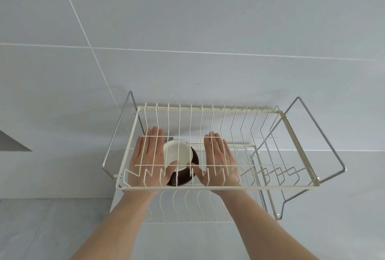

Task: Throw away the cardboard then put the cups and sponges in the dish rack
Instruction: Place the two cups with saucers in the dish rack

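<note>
A cup (177, 154), brown outside and white inside, lies tilted on the lower level of the cream wire dish rack (229, 186), its mouth turned up towards me. Both my hands reach in under the rack's upper tier, seen through its wires. My left hand (146, 155) lies flat to the left of the cup, fingers straight, thumb against the cup's rim. To the cup's right, my right hand (220, 159) is flat too, its thumb touching the brown side. No sponges or cardboard are in view.
The rack stands on a pale grey counter (52, 228) against a grey tiled wall (187, 30). Chrome side frames (325, 134) rise at both ends. The right half of the rack holds a smaller wire section (270, 168).
</note>
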`<state>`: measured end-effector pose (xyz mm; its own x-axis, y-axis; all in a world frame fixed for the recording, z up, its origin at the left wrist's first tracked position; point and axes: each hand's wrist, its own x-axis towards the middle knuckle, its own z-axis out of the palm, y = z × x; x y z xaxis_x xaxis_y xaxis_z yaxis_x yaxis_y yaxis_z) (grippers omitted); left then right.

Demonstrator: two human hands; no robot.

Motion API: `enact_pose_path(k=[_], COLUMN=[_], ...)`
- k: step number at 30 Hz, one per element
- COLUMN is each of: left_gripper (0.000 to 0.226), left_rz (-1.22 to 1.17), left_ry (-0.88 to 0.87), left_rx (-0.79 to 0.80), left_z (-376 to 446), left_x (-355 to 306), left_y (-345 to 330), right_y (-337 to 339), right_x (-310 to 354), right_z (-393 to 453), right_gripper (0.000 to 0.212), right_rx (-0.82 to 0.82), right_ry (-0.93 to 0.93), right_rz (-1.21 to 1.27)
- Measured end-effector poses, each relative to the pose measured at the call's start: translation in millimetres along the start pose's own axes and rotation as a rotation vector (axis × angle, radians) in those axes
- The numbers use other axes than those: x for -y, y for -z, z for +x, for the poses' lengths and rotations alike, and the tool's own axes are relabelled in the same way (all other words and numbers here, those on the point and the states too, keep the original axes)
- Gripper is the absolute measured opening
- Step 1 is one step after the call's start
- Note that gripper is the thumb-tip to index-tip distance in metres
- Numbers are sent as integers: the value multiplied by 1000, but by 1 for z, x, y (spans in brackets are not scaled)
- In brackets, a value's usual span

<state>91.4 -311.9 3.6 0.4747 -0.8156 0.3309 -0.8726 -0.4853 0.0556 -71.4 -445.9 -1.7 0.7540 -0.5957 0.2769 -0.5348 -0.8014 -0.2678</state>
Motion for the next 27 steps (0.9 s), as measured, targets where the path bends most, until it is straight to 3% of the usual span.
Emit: enact_pose_path(k=[8, 16, 27], left_gripper=[90, 100, 92], left_rz=[-19, -8, -264], left_ry=[-15, 30, -68], left_rx=[35, 199, 311], left_z=[-34, -81, -146], left_x=[-31, -84, -180], left_y=[24, 38, 36], right_y=[19, 58, 92], right_x=[-10, -26, -82], right_z=[-53, -129, -245], right_gripper=[97, 94, 87], right_rx=[58, 107, 102], right_ry=[-40, -70, -272], right_rz=[-108, -65, 44])
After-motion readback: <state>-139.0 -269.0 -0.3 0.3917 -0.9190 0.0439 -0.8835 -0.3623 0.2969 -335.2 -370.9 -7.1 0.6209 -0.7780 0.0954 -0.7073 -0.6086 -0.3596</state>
